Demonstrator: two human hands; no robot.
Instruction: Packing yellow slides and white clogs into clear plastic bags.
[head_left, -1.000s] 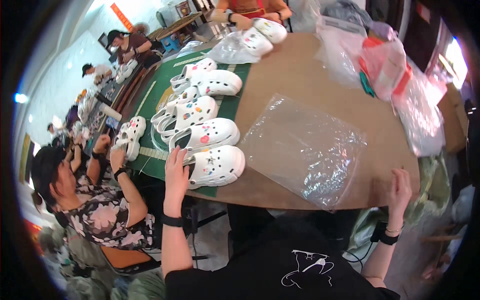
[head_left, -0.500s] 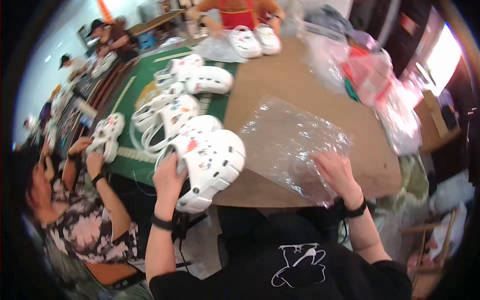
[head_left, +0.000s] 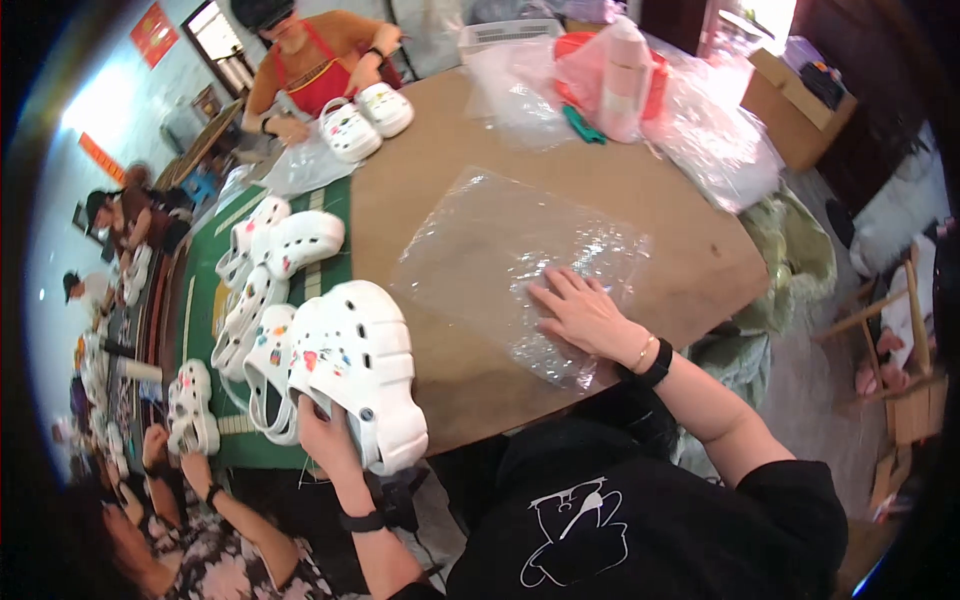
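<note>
My left hand grips white clogs by the heel opening, its fingers inside. They look like a pair pressed together, tilted on their side, with small colourful charms on top. They are at the table's near edge, where green meets brown. My right hand lies palm down with fingers spread on a clear plastic bag. This crinkled bag lies flat on the brown board, left of and beneath that hand.
More white charm-covered clogs stand on the green mat at left. A co-worker across the table has another pair over a plastic bag. Another person at left handles clogs. Plastic bags and a cardboard box are far right.
The view has swung to the right. My right hand has gone from curled fingers at the bag's right part to lying flat and spread on it. My left hand keeps hold of the clogs.
</note>
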